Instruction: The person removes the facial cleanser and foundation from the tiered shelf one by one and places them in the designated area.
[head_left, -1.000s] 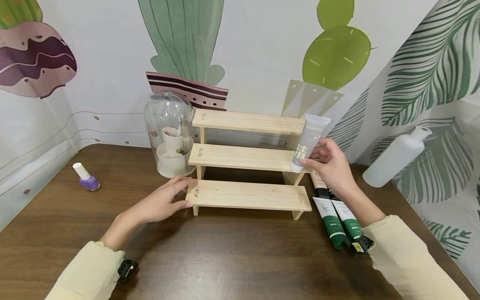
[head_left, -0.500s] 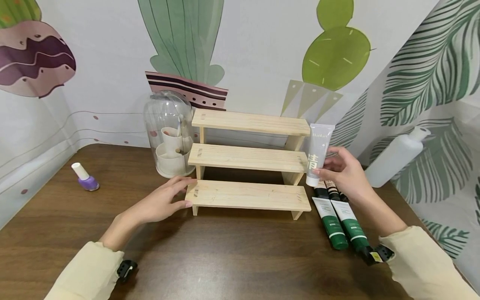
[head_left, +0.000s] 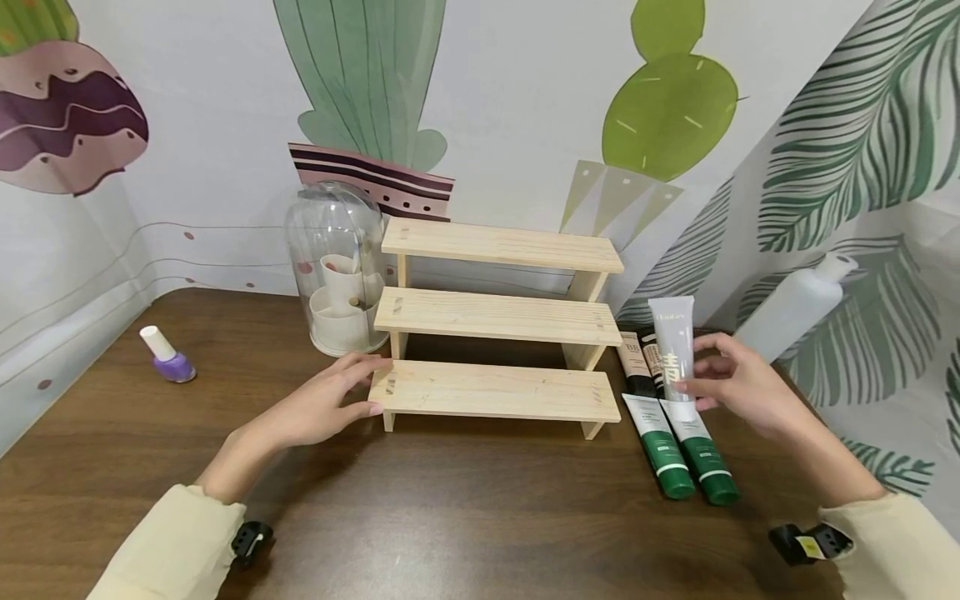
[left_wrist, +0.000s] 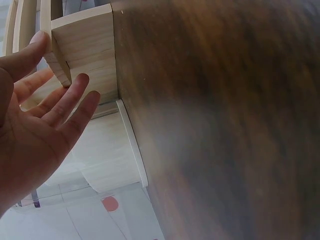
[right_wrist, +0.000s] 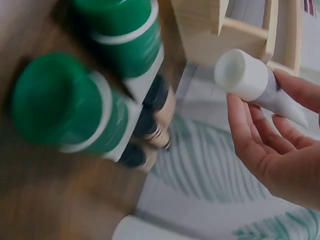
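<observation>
In the head view my right hand [head_left: 738, 383] pinches a grey squeeze tube [head_left: 672, 342] with a white cap, cap down, between thumb and fingers. The right wrist view shows the white cap [right_wrist: 242, 75] clear of the table. Beneath it in the head view are two green-and-white tubes [head_left: 660, 450], and beige tubes with black caps [head_left: 636, 367] lie behind them. My left hand [head_left: 318, 404] holds the left end of the lowest step of a three-tier wooden shelf [head_left: 495, 392]. In the left wrist view, its thumb [left_wrist: 37, 47] is at the board's edge, the other fingers spread beyond it.
A clear dome [head_left: 333, 242] over white cups stands left of the shelf. Purple nail polish [head_left: 172, 358] lies at the far left of the brown table [head_left: 450, 517]. A frosted white bottle [head_left: 795, 304] stands at the back right, by the patterned wall cloth.
My right hand has moved right and toward me with the grey tube, from in front of the shelf's middle step to over the tubes on the table. The left hand stays put.
</observation>
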